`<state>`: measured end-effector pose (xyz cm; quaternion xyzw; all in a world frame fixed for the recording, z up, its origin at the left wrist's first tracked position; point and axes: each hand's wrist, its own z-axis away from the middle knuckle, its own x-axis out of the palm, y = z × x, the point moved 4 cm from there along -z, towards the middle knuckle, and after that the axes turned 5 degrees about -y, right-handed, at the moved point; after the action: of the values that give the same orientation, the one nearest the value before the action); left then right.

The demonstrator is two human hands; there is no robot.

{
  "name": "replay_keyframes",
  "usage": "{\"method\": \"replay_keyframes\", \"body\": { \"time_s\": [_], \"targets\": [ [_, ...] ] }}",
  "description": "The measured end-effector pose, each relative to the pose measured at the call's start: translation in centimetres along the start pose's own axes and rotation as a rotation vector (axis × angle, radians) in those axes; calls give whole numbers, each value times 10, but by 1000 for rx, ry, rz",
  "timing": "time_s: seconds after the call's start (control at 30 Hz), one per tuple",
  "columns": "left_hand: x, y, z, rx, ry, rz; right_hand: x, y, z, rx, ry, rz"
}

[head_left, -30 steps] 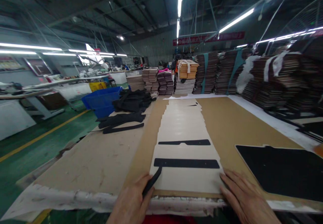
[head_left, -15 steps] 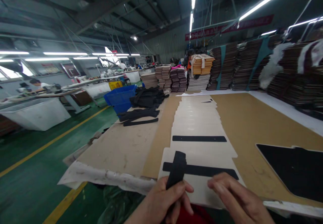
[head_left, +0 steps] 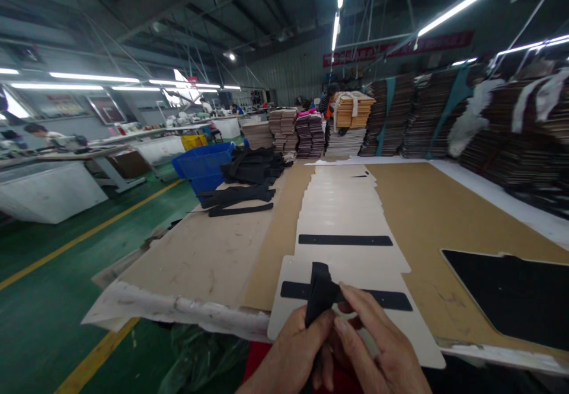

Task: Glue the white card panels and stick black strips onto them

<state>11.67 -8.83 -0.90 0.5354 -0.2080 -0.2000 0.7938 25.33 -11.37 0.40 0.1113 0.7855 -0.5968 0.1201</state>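
Observation:
My left hand (head_left: 299, 346) and my right hand (head_left: 377, 346) meet at the bottom centre, both pinched on a short black strip (head_left: 319, 290) that stands up between the fingers. Under them lies a cream cut-out sheet (head_left: 418, 340) with a long black strip (head_left: 391, 300) stuck across it. Behind it a row of overlapping cream sheets (head_left: 344, 204) runs away down the brown work table (head_left: 427, 216); one of them carries another black strip (head_left: 345, 240).
A black panel (head_left: 511, 293) lies on the table at right. Black fabric pieces (head_left: 242, 195) are heaped at left, beside a blue bin (head_left: 202, 163). Tall stacks of material (head_left: 444, 118) line the back and right. Green floor with a yellow line (head_left: 80, 240) lies at left.
My left hand lifted the short black strip off the table edge and brought it up. My right hand left the sheet and joined the left on the strip. The view shifted left.

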Motion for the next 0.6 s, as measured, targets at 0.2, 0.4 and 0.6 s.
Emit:
{"method": "replay_keyframes", "body": {
  "time_s": [0.2, 0.4, 0.6],
  "targets": [
    [7, 0, -2, 3, -62, 42, 20, 5, 0, 310, -121, -506],
    [4, 2, 7, -39, -125, -58, 0, 7, -14, 402, -2, -891],
    [1, 0, 10, -36, 32, 12, -9, -2, -23, 377, 218, -980]
  ]
}}
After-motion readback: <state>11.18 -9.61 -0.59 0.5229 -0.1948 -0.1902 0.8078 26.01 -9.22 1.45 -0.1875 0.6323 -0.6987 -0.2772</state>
